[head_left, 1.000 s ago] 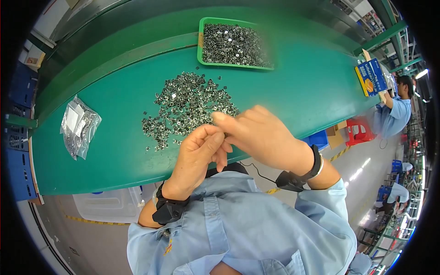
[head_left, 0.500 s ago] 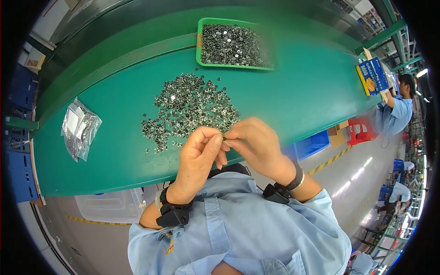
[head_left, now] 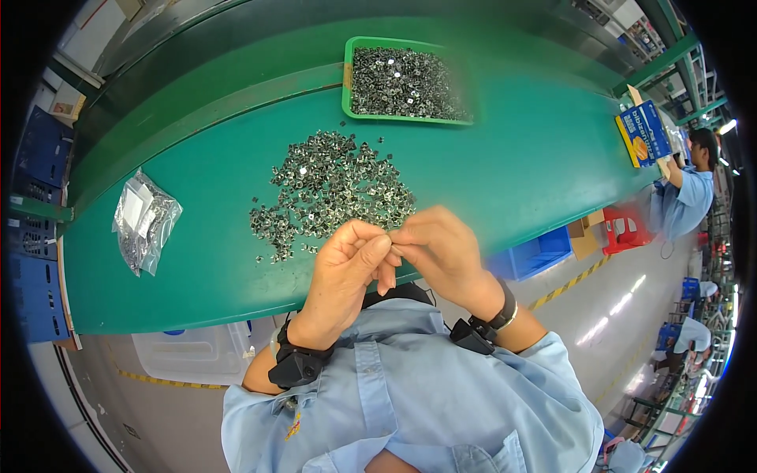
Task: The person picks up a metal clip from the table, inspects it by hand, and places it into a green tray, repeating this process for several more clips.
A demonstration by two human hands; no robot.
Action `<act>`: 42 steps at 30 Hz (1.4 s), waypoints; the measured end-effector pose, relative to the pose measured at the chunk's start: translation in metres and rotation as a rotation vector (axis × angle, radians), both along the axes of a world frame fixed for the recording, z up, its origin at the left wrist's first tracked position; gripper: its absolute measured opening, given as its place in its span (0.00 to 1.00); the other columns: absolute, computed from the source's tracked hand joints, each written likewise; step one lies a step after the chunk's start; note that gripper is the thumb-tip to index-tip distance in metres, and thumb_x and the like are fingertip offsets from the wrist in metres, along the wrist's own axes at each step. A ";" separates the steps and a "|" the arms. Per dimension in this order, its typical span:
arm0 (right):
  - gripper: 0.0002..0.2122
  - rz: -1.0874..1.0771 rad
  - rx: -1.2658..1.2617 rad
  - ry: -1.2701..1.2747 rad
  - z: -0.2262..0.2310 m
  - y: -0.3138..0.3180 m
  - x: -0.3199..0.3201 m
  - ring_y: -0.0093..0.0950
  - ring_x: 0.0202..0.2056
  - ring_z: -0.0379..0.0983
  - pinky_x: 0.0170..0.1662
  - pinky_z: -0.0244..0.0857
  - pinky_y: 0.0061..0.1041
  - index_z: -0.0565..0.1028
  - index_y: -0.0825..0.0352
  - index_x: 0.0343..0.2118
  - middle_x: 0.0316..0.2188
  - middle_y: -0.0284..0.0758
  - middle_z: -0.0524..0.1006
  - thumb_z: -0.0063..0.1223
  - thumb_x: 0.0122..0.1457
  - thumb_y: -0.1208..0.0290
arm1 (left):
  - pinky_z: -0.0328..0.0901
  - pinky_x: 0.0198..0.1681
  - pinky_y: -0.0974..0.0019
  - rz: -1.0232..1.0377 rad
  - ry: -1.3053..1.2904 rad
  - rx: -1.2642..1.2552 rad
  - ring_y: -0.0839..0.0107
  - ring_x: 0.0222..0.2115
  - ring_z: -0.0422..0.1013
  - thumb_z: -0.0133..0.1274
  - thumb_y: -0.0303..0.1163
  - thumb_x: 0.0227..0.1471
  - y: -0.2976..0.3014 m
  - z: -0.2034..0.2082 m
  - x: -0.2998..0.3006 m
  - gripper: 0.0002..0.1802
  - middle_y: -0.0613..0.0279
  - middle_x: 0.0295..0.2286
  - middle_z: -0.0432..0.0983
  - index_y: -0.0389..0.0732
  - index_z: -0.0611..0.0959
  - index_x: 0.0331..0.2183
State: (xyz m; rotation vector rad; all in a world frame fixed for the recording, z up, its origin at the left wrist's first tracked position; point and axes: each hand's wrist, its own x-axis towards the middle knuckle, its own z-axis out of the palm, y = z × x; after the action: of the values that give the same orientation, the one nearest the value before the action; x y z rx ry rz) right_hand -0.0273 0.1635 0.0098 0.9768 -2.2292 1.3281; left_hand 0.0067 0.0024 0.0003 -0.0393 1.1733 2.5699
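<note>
My left hand [head_left: 347, 264] and my right hand [head_left: 441, 251] meet fingertip to fingertip at the near edge of the pile. Both are closed in a pinch, thumbs against forefingers. Whatever lies between the fingertips is hidden now. Just beyond them a loose heap of small shiny metal parts [head_left: 335, 189] is spread on the green table [head_left: 213, 268]. The parts look like little square clips or caps, dark and silvery. Farther back stands a green tray [head_left: 347, 98] filled with many similar parts.
A clear plastic bag [head_left: 146, 221] with parts and white labels lies at the left. At the far right are a blue and yellow box [head_left: 643, 134] and a co-worker in blue [head_left: 684, 201]. Below the table edge sit a blue bin [head_left: 540, 254] and a red container [head_left: 625, 229].
The view has shifted slightly. My fingertips have drawn closer together, and the small dark piece glimpsed between them before is covered now.
</note>
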 end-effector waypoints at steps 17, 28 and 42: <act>0.09 0.104 -0.264 -0.272 -0.017 0.007 0.011 0.27 0.32 0.70 0.33 0.65 0.23 0.73 0.66 0.33 0.30 0.34 0.74 0.56 0.48 0.83 | 0.63 0.20 0.74 -0.095 0.081 0.176 0.77 0.18 0.67 0.48 0.34 0.55 0.007 -0.015 -0.006 0.09 0.60 0.24 0.74 0.39 0.70 0.30; 0.08 0.070 -0.300 -0.271 -0.024 0.009 0.006 0.29 0.33 0.72 0.33 0.67 0.24 0.73 0.66 0.33 0.29 0.36 0.74 0.56 0.49 0.82 | 0.61 0.20 0.73 -0.078 -0.038 0.137 0.75 0.19 0.67 0.47 0.34 0.56 0.012 0.002 -0.005 0.09 0.61 0.26 0.73 0.38 0.71 0.35; 0.09 0.069 0.000 -0.043 -0.011 0.014 0.000 0.31 0.29 0.73 0.32 0.67 0.26 0.73 0.67 0.32 0.28 0.35 0.74 0.58 0.46 0.80 | 0.61 0.20 0.74 -0.097 0.021 -0.047 0.75 0.19 0.68 0.47 0.32 0.56 0.001 -0.003 -0.004 0.07 0.61 0.24 0.73 0.39 0.70 0.33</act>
State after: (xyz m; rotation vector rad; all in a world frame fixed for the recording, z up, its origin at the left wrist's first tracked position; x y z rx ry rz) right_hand -0.0269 0.1773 -0.0009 1.0437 -2.2455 1.3918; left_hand 0.0026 0.0038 -0.0022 0.0340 1.2122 2.4649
